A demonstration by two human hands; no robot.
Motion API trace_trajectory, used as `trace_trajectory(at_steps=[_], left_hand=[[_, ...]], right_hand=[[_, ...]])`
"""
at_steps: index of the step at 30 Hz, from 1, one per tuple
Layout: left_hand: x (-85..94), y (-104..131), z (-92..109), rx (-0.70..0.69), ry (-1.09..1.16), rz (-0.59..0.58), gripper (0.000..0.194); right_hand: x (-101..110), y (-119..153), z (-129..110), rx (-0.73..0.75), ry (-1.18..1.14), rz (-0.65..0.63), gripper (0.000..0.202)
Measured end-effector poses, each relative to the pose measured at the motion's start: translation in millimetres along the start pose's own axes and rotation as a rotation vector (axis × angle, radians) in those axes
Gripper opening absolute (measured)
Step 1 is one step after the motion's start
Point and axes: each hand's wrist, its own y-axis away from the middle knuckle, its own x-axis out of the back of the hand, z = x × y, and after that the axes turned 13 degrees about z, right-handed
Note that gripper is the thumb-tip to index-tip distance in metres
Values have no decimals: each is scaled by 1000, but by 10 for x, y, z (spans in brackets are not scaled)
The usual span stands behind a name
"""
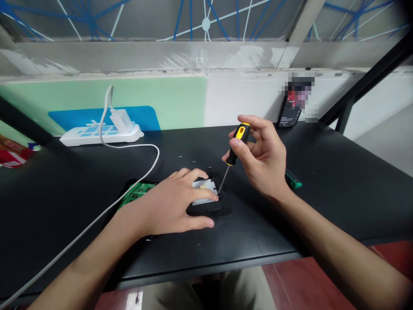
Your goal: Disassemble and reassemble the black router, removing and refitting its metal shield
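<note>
My right hand [263,159] grips a black and yellow screwdriver [240,133], its shaft slanting down to the left. The tip meets the right edge of a silver-white plate [206,199] in a black device housing [206,210]. Across that housing lies my left hand [174,200], fingers spread and palm down, with the index fingertip close to the screwdriver tip. A green circuit board [137,192] shows partly from under my left hand and wrist. Behind the housing, three tiny screws [194,162] lie apart on the black table [258,241].
A white power strip [97,135] with a plugged-in charger [121,120] stands at the back left. Its white cable [129,194] runs across the table's left side. A phone [289,114] leans on the wall. A green-ended tool [294,182] lies behind my right wrist.
</note>
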Motion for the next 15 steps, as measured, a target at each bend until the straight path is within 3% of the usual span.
trace_trajectory(at_steps=[15], left_hand=[[-4,7,-37,14,15,6,34]], right_hand=[[6,-10,25,-21,35,34,37]])
